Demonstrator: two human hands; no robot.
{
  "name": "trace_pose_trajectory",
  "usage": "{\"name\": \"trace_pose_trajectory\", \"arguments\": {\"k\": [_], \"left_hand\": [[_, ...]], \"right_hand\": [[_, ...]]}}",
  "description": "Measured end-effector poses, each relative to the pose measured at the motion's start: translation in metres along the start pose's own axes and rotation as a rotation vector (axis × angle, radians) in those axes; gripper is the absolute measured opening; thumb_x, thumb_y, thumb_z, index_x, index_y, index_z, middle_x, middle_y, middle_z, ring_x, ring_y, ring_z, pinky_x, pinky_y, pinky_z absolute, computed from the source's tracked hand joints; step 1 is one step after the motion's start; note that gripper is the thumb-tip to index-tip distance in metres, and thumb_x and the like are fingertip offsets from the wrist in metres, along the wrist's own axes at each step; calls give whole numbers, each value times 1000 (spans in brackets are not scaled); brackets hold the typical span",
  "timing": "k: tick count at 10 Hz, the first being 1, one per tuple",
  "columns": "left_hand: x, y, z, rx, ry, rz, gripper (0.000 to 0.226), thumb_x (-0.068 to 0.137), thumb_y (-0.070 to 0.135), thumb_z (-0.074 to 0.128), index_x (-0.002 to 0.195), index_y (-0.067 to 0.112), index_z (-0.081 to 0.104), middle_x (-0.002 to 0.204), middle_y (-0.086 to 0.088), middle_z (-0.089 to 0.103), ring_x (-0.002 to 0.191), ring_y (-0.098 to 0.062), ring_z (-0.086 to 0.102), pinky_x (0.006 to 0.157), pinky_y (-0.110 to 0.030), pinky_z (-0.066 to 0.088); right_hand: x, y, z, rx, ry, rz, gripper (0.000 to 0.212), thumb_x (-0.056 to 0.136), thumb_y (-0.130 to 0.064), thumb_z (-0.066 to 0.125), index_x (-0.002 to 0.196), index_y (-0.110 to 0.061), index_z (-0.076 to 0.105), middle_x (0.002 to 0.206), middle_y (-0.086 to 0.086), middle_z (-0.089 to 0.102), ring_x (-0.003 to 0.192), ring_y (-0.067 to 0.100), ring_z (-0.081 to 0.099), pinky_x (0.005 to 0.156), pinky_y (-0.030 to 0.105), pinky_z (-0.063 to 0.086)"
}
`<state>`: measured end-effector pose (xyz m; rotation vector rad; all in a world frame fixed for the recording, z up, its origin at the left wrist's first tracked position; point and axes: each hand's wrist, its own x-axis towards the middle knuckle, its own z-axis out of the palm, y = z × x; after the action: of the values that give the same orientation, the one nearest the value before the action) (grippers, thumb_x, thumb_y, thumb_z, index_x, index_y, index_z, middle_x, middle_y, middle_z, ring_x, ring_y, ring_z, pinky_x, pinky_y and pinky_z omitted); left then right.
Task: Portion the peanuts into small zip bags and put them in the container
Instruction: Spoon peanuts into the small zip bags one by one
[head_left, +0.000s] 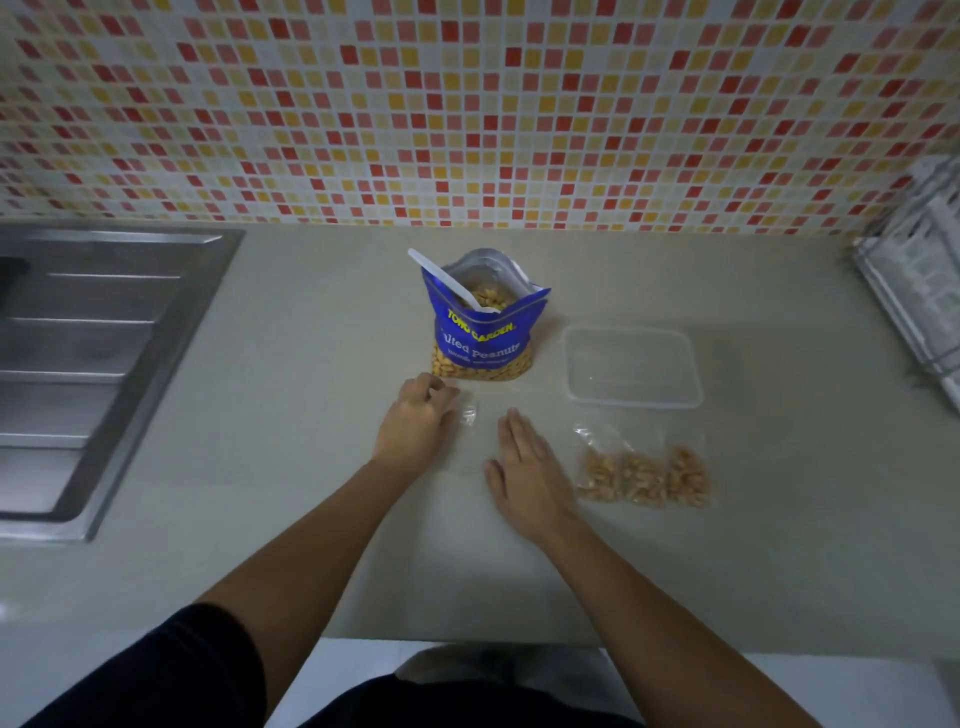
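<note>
Both forearms are extended forward, bare. Left hand (415, 423) is curled — fingertips pinched together, knuckles up. Right hand (524, 467) is laid flat, palm down — fingers straight, closed together.

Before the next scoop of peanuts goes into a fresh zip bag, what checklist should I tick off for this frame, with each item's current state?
1. Peanut bag upright and open: ok.
2. White scoop within reach, resting in the peanut bag: ok.
3. Empty zip bag in hand: left hand curls at its edge, right hand lies flat beside it; whether it is gripped, cannot tell.
4. Empty zip bag mouth opened: cannot tell, it is clear and blurred.
5. Container uncovered and ready: looks empty; whether a lid is on, cannot tell.
6. Filled zip bag put in the container: not ok, it lies on the counter in front of it.
</note>
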<state>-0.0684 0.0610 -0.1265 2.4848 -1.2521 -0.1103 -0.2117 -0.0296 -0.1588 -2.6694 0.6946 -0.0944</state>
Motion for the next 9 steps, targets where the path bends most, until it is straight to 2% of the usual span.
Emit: {"name": "trace_pose_trajectory", "arguments": {"k": [1, 2, 3, 4, 5, 7, 8, 9], "left_hand": [[7, -2, -1, 111, -48, 48, 18, 71, 15, 56, 78, 5, 69, 86, -16, 66, 70, -35, 64, 51, -37, 56], [11, -3, -1, 163, -71, 69, 13, 70, 16, 61, 76, 7, 68, 84, -13, 66, 68, -33, 64, 52, -36, 52], [13, -8, -1, 201, -103, 93, 26, 59, 16, 78, 81, 9, 66, 78, -9, 67, 68, -31, 63, 54, -35, 49], [16, -9, -2, 274, -99, 158, 15, 68, 26, 56, 71, 14, 65, 71, -3, 67, 64, -25, 63, 51, -28, 46], [18, -12, 1, 298, -71, 191, 25, 69, 29, 43, 66, 16, 64, 68, 0, 66, 62, -23, 62, 50, -25, 45], [16, -12, 4, 329, -44, 266, 21, 67, 30, 48, 71, 19, 65, 64, 4, 69, 61, -20, 64, 51, -26, 47], [17, -13, 2, 319, 2, 292, 23, 68, 29, 44, 72, 18, 64, 61, 5, 69, 61, -19, 64, 52, -25, 46], [18, -8, -16, 321, 26, 316, 14, 69, 16, 63, 83, 16, 64, 74, 3, 72, 78, -22, 64, 65, -33, 46]], "right_hand": [[-3, -2, 9, -81, -4, 63, 59, 84, -37, 34, 128, -3, 51, 136, 14, 53, 125, 26, 51, 97, 45, 45], [-3, -2, 11, -109, 6, 68, 58, 84, -38, 33, 129, -4, 50, 137, 12, 52, 126, 23, 50, 98, 44, 44], [-2, -1, 12, -141, 24, 76, 58, 85, -38, 33, 130, -5, 49, 138, 11, 51, 128, 22, 48, 100, 44, 43], [-3, -1, 15, -146, 35, 74, 58, 85, -39, 33, 130, -5, 49, 138, 11, 51, 127, 23, 49, 100, 43, 43], [-3, 1, 17, -152, 46, 73, 59, 85, -39, 32, 131, -6, 48, 138, 11, 51, 128, 22, 48, 100, 43, 42], [-1, 5, 22, -156, 60, 48, 59, 87, -39, 32, 133, -4, 45, 141, 12, 48, 130, 24, 45, 103, 44, 39], [-2, 6, 23, -150, 57, 28, 62, 87, -40, 28, 136, -4, 41, 144, 12, 43, 134, 24, 40, 106, 43, 35], [-1, 7, 13, 40, 0, 25, 75, 84, -52, 12, 144, -9, 24, 155, 8, 21, 144, 19, 16, 116, 33, 10]]}}
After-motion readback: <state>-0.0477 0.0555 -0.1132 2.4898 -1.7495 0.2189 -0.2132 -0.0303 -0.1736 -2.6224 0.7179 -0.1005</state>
